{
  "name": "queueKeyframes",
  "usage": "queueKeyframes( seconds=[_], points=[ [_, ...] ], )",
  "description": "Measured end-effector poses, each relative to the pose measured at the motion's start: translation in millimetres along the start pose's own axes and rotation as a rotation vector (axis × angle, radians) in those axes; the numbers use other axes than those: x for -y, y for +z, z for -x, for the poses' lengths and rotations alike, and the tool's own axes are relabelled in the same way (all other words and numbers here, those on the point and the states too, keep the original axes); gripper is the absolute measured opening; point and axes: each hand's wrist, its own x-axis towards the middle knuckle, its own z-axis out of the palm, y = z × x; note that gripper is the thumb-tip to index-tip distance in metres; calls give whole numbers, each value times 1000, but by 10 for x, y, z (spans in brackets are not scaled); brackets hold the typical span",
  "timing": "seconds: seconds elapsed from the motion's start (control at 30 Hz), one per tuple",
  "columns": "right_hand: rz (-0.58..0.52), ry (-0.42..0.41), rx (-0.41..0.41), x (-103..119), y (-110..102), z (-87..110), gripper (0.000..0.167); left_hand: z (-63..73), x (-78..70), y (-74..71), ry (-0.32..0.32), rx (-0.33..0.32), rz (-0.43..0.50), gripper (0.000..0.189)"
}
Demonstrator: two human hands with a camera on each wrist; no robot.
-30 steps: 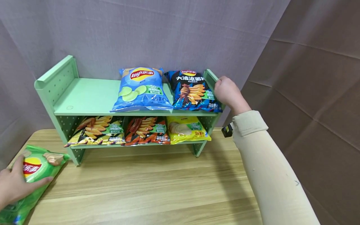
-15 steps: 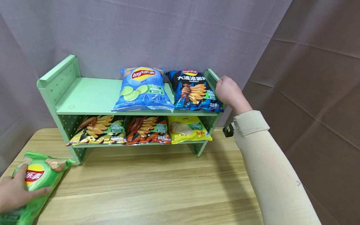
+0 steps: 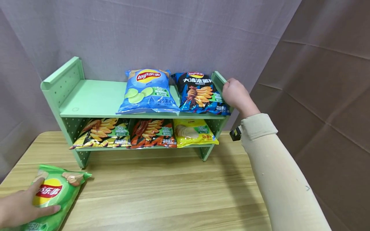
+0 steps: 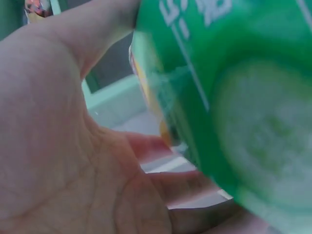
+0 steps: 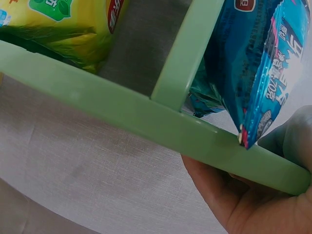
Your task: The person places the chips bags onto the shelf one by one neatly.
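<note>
At the lower left of the head view, my left hand (image 3: 24,205) grips a green bag of potato chips (image 3: 65,200), its thumb across the front. Up close in the left wrist view, the chip bag (image 4: 263,112) sits between thumb and fingers. My right hand (image 3: 237,96) holds the top of the right side panel of a light green two-tier shelf (image 3: 92,99). In the right wrist view, fingers and thumb wrap around the panel's edge (image 5: 214,144). A blue chip bag (image 3: 145,93) and a black-and-blue chip bag (image 3: 199,93) lie on the upper tier, right of its bare left part.
The lower tier carries a black-and-yellow chip bag (image 3: 102,133), a red-and-black chip bag (image 3: 153,133) and a yellow chip bag (image 3: 193,133). The shelf stands on a wooden table (image 3: 150,189). A grey curtain (image 3: 162,35) hangs behind, a brown one (image 3: 326,86) at right.
My left hand has moved right and slightly down with the green chip bag, which shows more of itself in the head view. My right hand stays on the side panel.
</note>
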Motion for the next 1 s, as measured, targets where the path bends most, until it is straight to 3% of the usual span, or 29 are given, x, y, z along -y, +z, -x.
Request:
queueKeyframes(
  seconds=[0.07,0.3,0.4,0.7,1.0],
  points=[
    [0,-1,3,-6,4,-4,53,10,-62,4,34,9,-6,118],
    [-1,-2,5,-15,9,-17,53,77,-304,19,189,-85,10,105],
    [-2,1,6,-15,11,-15,53,76,-382,22,217,-94,23,102],
    [0,-8,6,-20,13,-14,53,26,-516,47,236,-26,89,99],
    [13,-38,-9,-27,1,-24,50,-4,-489,131,257,-50,175,101]
  ],
)
